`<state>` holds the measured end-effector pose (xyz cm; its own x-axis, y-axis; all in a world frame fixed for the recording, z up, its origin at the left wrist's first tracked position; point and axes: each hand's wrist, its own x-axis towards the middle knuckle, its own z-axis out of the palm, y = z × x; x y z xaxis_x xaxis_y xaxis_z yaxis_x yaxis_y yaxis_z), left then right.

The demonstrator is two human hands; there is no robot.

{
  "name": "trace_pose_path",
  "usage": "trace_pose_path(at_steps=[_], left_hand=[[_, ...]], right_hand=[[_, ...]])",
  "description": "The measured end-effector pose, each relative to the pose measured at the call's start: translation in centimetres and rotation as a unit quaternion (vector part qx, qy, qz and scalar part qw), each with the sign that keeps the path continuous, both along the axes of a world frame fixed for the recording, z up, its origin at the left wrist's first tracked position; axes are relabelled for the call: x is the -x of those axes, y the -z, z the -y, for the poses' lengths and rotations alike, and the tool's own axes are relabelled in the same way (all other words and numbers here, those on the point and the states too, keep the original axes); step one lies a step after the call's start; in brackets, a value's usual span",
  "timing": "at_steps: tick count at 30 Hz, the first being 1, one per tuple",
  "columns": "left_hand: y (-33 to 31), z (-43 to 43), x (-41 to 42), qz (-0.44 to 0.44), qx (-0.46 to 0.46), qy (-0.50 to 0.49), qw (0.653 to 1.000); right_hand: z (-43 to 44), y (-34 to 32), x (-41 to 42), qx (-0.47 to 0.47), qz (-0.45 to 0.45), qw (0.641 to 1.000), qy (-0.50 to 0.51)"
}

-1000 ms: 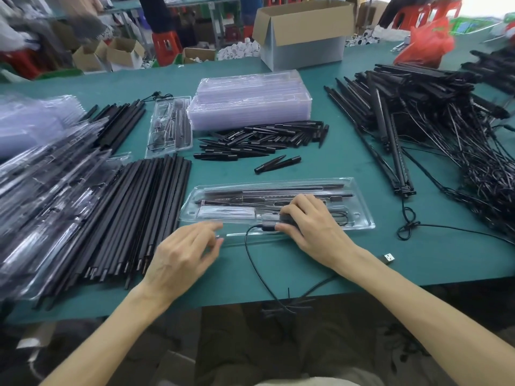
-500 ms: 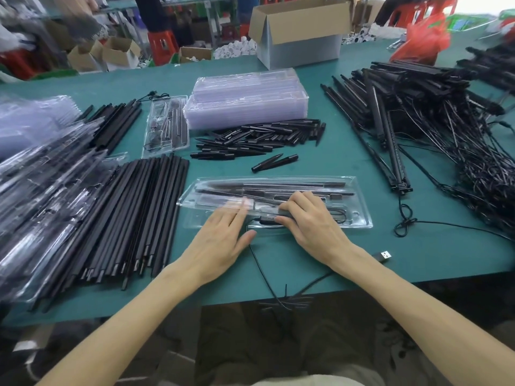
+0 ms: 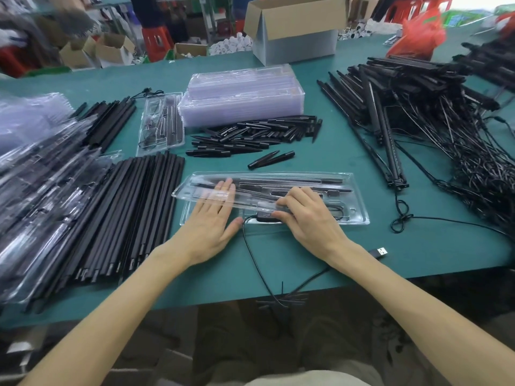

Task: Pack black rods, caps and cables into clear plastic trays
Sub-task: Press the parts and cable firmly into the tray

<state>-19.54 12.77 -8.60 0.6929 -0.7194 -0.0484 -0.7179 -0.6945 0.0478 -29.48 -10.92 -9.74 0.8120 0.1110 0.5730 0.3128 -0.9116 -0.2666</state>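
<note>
A clear plastic tray [image 3: 354, 201] lies on the green table in front of me, holding black rods and parts. My left hand [image 3: 210, 224] lies flat with straight fingers on the tray's left end. My right hand [image 3: 306, 215] has curled fingers pressing a black cable's inline switch [image 3: 264, 216] at the tray's near edge. The cable [image 3: 252, 257] loops off the table edge and ends in a USB plug [image 3: 379, 251]. A pile of black caps [image 3: 256, 135] lies behind the tray. Long black rods [image 3: 131, 213] lie to the left.
A stack of empty clear trays [image 3: 239, 93] stands behind the caps, with one filled tray [image 3: 161, 121] beside it. Packed trays [image 3: 36, 176] pile up at far left. A tangle of rods with cables [image 3: 446, 135] fills the right side. A cardboard box [image 3: 295, 29] stands at the back.
My left hand slid forward from the table onto the tray's left end and flattened there. My right hand stayed on the cable switch at the tray's near edge.
</note>
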Motion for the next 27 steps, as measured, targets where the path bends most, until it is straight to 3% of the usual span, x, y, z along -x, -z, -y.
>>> trace_pose_path(at_steps=[6, 12, 20, 27], left_hand=[[-0.2, 0.2, 0.1, 0.018, 0.069, -0.005, 0.997], [0.0, 1.4, 0.5, -0.019, 0.055, -0.071, 0.996], [1.8, 2.9, 0.6, 0.044, 0.086, -0.113, 0.989], [2.1, 3.0, 0.9, 0.037, 0.114, -0.131, 0.984]], right_hand=[[0.0, -0.3, 0.0, -0.031, -0.004, 1.000, 0.005], [0.0, -0.3, 0.2, -0.016, -0.008, 1.000, 0.009], [0.0, -0.2, 0.2, -0.023, -0.013, 1.000, 0.011], [0.0, 0.0, 0.0, -0.033, 0.010, 0.999, 0.012]])
